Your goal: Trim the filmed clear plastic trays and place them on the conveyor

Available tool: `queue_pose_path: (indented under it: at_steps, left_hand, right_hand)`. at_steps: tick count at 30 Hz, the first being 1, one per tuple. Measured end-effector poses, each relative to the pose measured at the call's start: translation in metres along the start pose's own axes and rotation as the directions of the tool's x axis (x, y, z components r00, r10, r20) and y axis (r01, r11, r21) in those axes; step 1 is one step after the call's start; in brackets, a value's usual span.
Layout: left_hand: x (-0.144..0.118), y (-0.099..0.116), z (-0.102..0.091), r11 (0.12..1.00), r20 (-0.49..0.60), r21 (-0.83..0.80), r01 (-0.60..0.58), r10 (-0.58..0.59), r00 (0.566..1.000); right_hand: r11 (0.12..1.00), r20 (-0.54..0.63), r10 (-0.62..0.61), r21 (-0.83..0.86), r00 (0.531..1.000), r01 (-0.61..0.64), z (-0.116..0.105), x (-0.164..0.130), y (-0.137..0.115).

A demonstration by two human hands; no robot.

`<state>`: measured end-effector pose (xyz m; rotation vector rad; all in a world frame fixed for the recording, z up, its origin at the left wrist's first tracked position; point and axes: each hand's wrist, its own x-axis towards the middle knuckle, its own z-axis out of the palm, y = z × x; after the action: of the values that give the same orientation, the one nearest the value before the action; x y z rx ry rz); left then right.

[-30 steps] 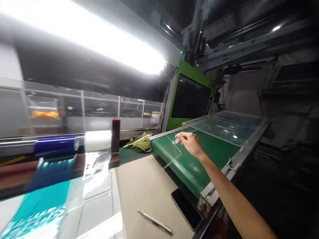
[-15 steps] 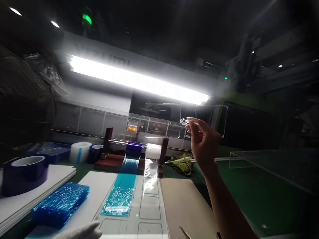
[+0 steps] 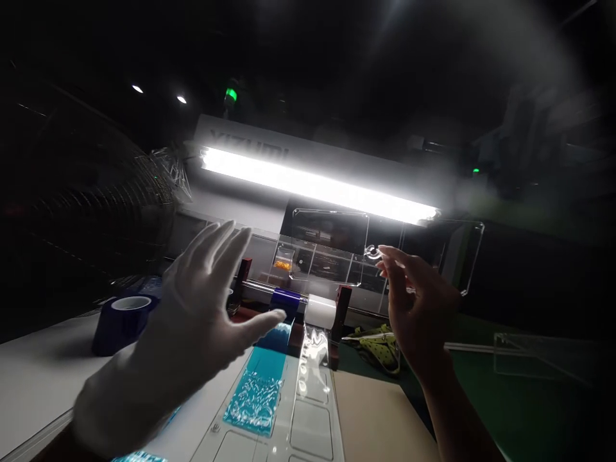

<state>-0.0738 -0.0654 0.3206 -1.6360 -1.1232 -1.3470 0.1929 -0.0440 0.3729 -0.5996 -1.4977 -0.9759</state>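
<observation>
Tape roll: a dark blue tape roll (image 3: 122,321) stands on the white board at the left side of the bench (image 3: 38,372), well apart from both hands.

Left hand: the left hand (image 3: 192,327), in a white glove, is raised above the left part of the bench, fingers spread wide and palm turned away, gripping nothing; it sits left of the clear piece and does not touch it.

Film strips: a blue film strip (image 3: 255,385) and a clear film strip (image 3: 310,366) run side by side down the middle of the bench from a blue roll (image 3: 286,297) and a white roll (image 3: 320,311) on a bar near the far edge.

Clear piece: a clear moulded piece (image 3: 332,247), two flat rounded panels joined by a small centre runner, is held up in the air before the bright lamp (image 3: 317,186), above the far edge.

Right hand: the bare right hand (image 3: 418,308) pinches the runner between the two panels with its fingertips (image 3: 387,256), the left panel free, the right panel partly behind the hand.

Green cloth: a green spotted cloth (image 3: 378,343) lies near the far edge, below the right hand.
</observation>
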Motion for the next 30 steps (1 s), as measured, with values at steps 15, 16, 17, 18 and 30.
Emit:
queue_pose_path:
  at_steps: [15, 16, 17, 18, 30]
  left_hand:
    - [0.03, 0.053, 0.054, 0.977, 0.061, 0.175, -0.12, 0.111, 0.992]
    - [0.029, 0.05, 0.056, 0.976, 0.054, 0.19, -0.104, 0.096, 0.994]
    - [0.028, 0.045, 0.057, 0.975, 0.037, 0.204, -0.093, 0.087, 0.996]
    - [0.027, 0.041, 0.058, 0.973, 0.013, 0.214, -0.082, 0.081, 0.997]
    - [0.017, 0.003, 0.048, 0.976, 0.004, 0.21, -0.066, 0.067, 0.998]
  right_hand:
    - [0.994, 0.108, -0.06, 0.099, 0.992, 0.049, 0.01, -0.017, -0.03]
    - [0.992, 0.11, -0.053, 0.117, 0.993, 0.04, 0.007, -0.018, -0.032]
    - [0.99, 0.103, -0.041, 0.138, 0.994, 0.027, 0.003, -0.02, -0.033]
    - [0.987, 0.089, -0.02, 0.159, 0.996, 0.006, -0.003, -0.022, -0.034]
    - [0.985, -0.063, 0.143, 0.108, 0.988, -0.136, -0.057, -0.054, -0.01]
